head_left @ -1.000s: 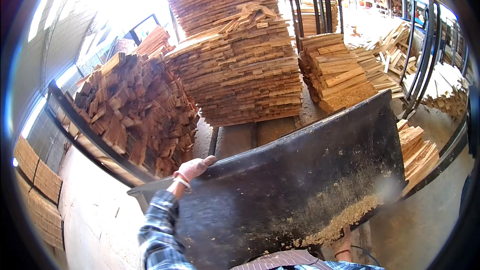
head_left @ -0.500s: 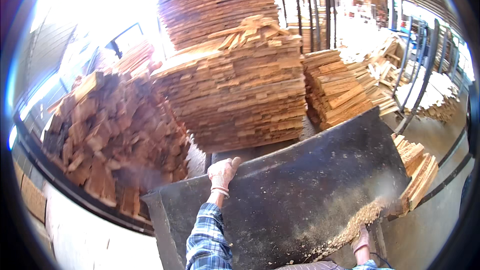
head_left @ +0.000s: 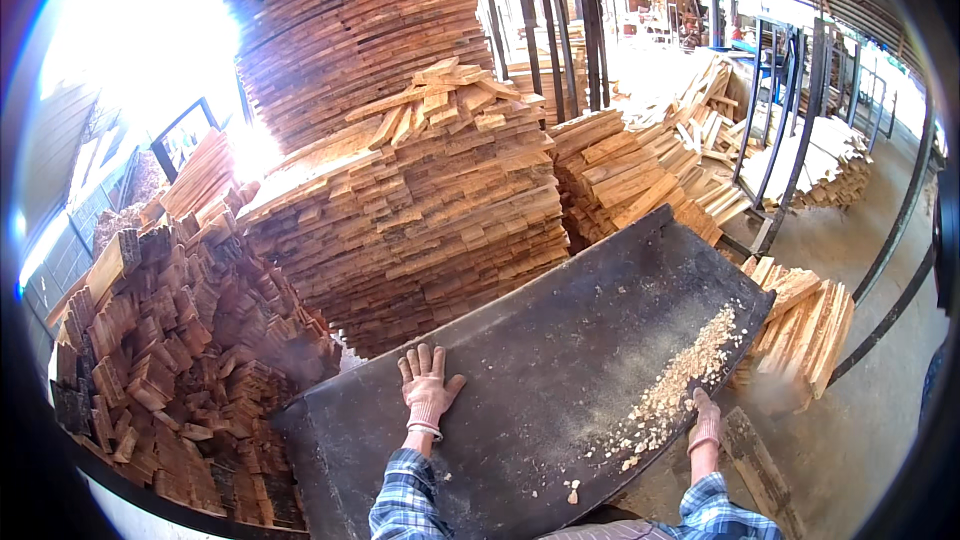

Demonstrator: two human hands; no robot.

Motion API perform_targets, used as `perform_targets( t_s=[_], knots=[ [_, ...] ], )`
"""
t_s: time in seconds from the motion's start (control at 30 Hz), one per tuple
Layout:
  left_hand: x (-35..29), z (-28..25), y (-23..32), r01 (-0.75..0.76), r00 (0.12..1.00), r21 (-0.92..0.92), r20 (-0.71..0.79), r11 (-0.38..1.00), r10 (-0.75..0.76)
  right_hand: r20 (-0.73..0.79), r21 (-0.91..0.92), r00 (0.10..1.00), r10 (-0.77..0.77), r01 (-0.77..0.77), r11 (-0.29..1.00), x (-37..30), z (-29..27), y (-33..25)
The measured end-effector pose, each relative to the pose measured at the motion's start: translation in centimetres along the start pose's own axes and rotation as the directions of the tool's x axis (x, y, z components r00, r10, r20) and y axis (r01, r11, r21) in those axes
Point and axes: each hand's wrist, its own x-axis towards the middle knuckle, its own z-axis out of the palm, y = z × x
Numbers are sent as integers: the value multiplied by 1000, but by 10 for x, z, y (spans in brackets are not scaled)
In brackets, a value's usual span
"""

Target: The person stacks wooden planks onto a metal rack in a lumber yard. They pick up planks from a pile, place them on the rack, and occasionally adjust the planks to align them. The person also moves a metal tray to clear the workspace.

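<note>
A large dark sheet (head_left: 520, 370) slants across in front of me, its far right end higher in the picture. My left hand (head_left: 429, 386), in a pale knit glove, lies flat on its left part with the fingers spread. At the sheet's near right edge is my right hand (head_left: 705, 417), gloved too and closed round the rim; its fingertips are partly hidden. Beside it, pale wood chips (head_left: 665, 405) lie in a loose band running up toward the right corner.
Stacked boards (head_left: 420, 220) rise just beyond the sheet. To the left is a heap of short wood offcuts (head_left: 190, 360). A bundle of pale wood strips (head_left: 800, 330) sits off the right end. Dark metal posts (head_left: 800, 120) stand farther back. A plank (head_left: 760, 470) lies near my right forearm.
My left hand has gone from gripping the sheet's far edge to lying flat on its surface. The chips are more spread out and reach farther toward the right corner. The whole view has shifted.
</note>
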Motion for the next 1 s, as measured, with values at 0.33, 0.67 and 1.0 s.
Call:
perform_targets(
  t_s=[0.33, 0.67, 1.0],
  knots=[
    [63, -53, 7, 87, 965, -231, -223, 969, -140, 163, -52, 967, 197, -191, 980, -8, -7, -13],
    [130, -40, -29, 237, 777, -188, 625, 953, -70, 155, -19, 943, 295, -296, 955, -6, -39, -2],
    [149, -23, -26, 285, 801, 11, 547, 958, -245, -108, -33, 963, 248, -252, 967, -8, -11, -16]
  ],
)
